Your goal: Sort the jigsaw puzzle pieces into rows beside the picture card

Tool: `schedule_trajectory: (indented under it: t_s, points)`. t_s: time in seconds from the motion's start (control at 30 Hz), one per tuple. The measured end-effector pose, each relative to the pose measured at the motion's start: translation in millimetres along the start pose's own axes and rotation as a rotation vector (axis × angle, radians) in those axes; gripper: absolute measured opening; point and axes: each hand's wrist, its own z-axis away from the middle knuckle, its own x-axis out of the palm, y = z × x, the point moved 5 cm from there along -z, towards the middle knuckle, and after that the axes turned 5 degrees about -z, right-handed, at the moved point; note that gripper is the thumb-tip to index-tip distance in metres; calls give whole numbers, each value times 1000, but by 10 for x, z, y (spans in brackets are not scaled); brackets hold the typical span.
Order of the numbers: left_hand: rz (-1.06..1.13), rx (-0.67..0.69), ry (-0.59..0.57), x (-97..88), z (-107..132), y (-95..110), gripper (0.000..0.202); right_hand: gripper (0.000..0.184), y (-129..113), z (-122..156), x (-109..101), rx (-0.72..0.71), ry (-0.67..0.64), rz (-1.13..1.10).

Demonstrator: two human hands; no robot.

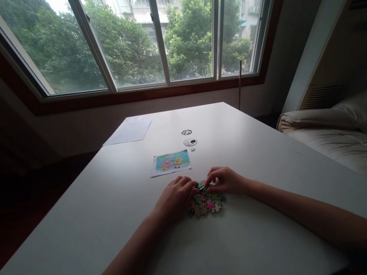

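A heap of small jigsaw puzzle pieces [201, 208] lies on the white table, some showing pale backs, others green, teal or pink. My left hand [178, 193] rests at the heap's left side, its fingers bent and closed at the pieces. From the right, my right hand [224, 181] reaches in with thumb and forefinger pinched over the top of the heap. Both sets of fingertips meet pieces there, though the exact piece in each is small and partly covered. Just beyond the hands is a picture card [172, 162] with colourful cartoon figures on a blue background.
One loose teal piece [193, 149] lies beyond the heap, near two round discs [190, 142]. White paper sheets [128, 131] sit at the table's far left corner. A padded sofa [330, 131] stands along the right, and a wide window [132, 42] is ahead.
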Motion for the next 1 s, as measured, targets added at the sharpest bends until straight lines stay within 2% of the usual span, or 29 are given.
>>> schedule_trajectory:
  t_s: [0.27,0.43,0.63,0.77,0.87,1.0]
  points:
    - [59,-26,75,-48,-9,-8,24,21,116,-40,-43,75,110,-110]
    - [201,-115,214,-86,-33,61,18,23,33,-28,-26,82,201,-189]
    - [356,-292,262,-72,-63,132,14,20,-89,-8,23,65,269,-300]
    - [439,-325,275,-48,-80,111,14,21,-82,-10,34,60,301,-332]
    - [540,-348,250,7,-79,74,17,21,-103,-1,32,34,301,-273]
    - [671,-424,262,62,-45,-12,20,28,-219,34,11,-84,277,-51]
